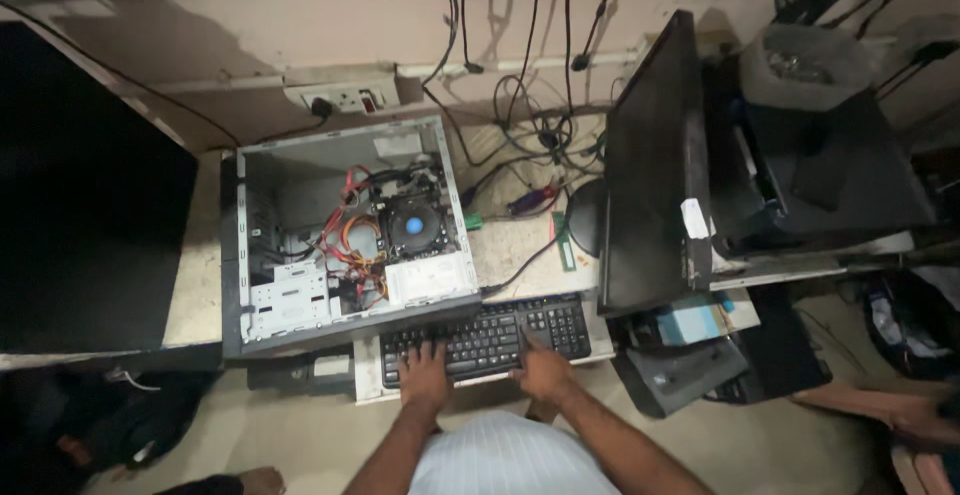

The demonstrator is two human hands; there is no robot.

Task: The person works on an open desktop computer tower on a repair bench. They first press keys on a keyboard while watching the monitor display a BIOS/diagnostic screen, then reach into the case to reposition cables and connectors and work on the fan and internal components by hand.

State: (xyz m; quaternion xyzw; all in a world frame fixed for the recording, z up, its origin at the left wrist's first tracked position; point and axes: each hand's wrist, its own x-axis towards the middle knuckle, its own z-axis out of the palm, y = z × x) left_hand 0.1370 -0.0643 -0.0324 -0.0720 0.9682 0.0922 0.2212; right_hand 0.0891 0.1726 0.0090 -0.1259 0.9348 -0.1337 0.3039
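Cream plastered wall, worn; white socket strip mounted; pale stone-topped bench; dusty beige floor; dim light, deep shadows.

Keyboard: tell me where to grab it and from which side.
Judging by its pose, grip the black keyboard at its two short ends, reaching from the near edge that overhangs the bench. The left hand and right hand rest there; the computer case blocks the far side.

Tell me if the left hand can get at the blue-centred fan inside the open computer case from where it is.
Probably yes. The left hand rests on the keyboard just in front of the open computer case; the side panel is off, so the fan lies uncovered, with only loose cables beside it.
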